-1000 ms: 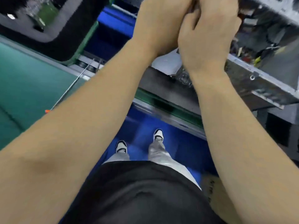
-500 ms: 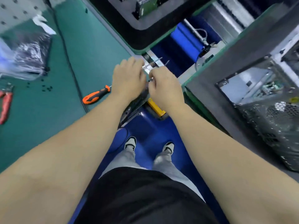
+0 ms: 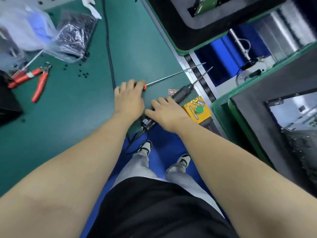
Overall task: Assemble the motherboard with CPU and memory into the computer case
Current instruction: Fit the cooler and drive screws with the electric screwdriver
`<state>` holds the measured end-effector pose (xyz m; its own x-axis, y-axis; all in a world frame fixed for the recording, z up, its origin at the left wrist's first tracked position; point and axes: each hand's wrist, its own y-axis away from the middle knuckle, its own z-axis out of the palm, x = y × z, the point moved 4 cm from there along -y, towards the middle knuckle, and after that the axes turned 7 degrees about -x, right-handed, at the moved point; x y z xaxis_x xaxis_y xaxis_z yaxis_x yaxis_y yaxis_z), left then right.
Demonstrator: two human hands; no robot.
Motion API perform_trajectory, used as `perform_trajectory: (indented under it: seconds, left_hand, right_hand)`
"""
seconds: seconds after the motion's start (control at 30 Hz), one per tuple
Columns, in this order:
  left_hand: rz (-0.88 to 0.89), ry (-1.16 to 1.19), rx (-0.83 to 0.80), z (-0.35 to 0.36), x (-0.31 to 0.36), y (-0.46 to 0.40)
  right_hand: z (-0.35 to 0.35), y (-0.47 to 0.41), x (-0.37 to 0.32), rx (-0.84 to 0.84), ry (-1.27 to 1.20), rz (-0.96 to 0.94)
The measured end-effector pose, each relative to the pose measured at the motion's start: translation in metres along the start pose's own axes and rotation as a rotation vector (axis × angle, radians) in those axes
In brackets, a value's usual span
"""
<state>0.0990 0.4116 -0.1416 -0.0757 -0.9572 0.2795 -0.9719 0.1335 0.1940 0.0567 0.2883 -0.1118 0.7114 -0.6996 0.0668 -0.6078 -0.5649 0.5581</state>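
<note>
Left hand [image 3: 129, 98] curls over an orange screwdriver [image 3: 173, 76]; right hand [image 3: 169, 112] covers the black electric driver [image 3: 182, 91], grip unclear. Pliers [image 3: 36, 83] lie beside a screw bag [image 3: 75, 34].

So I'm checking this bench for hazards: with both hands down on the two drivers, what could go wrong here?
1. The manual screwdriver under the left hand has its long shaft poking past the mat edge; a nudge might roll it off.
2. The electric screwdriver under the right hand trails a cable toward the feet, a possible snag.
3. Loose black screws could scatter.
</note>
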Motion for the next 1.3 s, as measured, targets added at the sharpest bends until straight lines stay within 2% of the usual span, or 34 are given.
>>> perform_trajectory:
  seconds: [0.1, 0.27, 0.33, 0.47, 0.67, 0.8, 0.87, 1.0, 1.07, 1.13, 1.2, 1.3]
  left_hand:
    - [-0.092, 0.042, -0.018, -0.006, -0.01, -0.005]
    - [-0.224, 0.01, -0.075, -0.021, -0.011, -0.018]
    - [-0.233, 0.082, -0.13, -0.034, 0.008, -0.026]
    - [-0.022, 0.64, -0.321, -0.077, 0.07, -0.049]
    - [0.013, 0.903, -0.462, -0.129, 0.139, -0.072]
    - [0.185, 1.142, -0.514, -0.157, 0.173, -0.074]
    - [0.259, 1.079, -0.535, -0.165, 0.187, -0.081]
    - [0.23, 0.8, -0.456, -0.144, 0.173, -0.098]
    - [0.214, 0.547, -0.397, -0.115, 0.148, -0.1]
    - [0.109, 0.309, -0.366, -0.078, 0.118, -0.091]
    - [0.02, 0.191, -0.383, -0.045, 0.095, -0.075]
    - [-0.092, 0.025, -0.317, -0.02, 0.067, -0.052]
  right_hand:
    - [-0.01, 0.005, -0.002, 0.027, 0.011, -0.056]
    - [-0.048, 0.03, 0.003, 0.186, -0.033, 0.023]
    - [-0.067, 0.043, 0.008, 0.263, 0.018, 0.061]
    - [-0.099, 0.067, 0.029, 0.385, 0.12, 0.173]
    - [-0.129, 0.132, 0.086, 0.496, 0.078, 0.507]
    - [-0.141, 0.175, 0.12, 0.565, 0.067, 0.705]
    - [-0.148, 0.195, 0.135, 0.609, 0.06, 0.789]
    - [-0.15, 0.213, 0.144, 0.638, 0.053, 0.836]
    - [-0.146, 0.213, 0.139, 0.64, 0.047, 0.829]
    - [-0.139, 0.208, 0.133, 0.632, 0.026, 0.809]
    - [-0.133, 0.201, 0.128, 0.626, 0.0, 0.791]
    - [-0.125, 0.188, 0.12, 0.602, -0.009, 0.753]
